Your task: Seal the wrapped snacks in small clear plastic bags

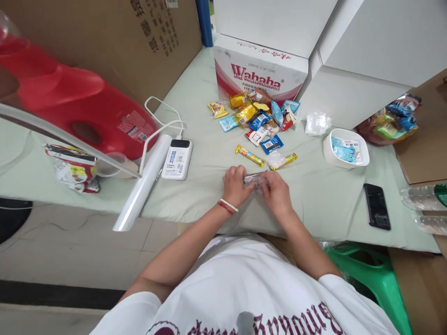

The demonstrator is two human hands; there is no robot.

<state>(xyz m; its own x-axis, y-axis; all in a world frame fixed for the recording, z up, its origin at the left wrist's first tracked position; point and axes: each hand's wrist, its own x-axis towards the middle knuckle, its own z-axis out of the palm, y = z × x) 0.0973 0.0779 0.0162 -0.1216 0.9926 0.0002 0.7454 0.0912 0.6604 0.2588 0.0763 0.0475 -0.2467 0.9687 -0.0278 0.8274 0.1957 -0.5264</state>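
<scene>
Your white cotton T-shirt with maroon lettering was nearest, below your grip. Your left hand and right hand pinched a small, shiny, crinkled plastic packet between them, over the pale green cloth-covered surface. Just beyond the grip lay a slim yellow snack stick; farther beyond, a colourful wrapped-snack pile; to its left, a white rectangular power bank.
</scene>
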